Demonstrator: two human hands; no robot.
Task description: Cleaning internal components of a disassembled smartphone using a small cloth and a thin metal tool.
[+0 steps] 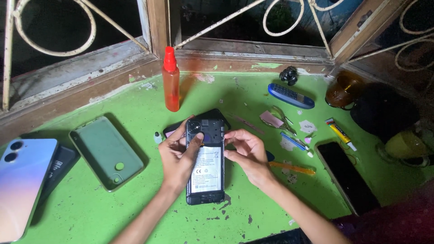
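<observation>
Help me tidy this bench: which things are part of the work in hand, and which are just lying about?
In hand: opened phone, left hand, right hand.

Lying about: orange spray bottle, green phone case, blue keypad phone, tweezers, glue tube, black phone, pale blue phone.

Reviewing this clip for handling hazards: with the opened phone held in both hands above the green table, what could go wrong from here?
The opened phone has its back off, with its battery and board bare; the left hand and right hand grip only its edges, so a slip might drop it onto the table. The orange bottle stands just behind; a knock could tip it toward the exposed parts. Tweezers and other small tools lie near the right forearm and could be swept off.
</observation>
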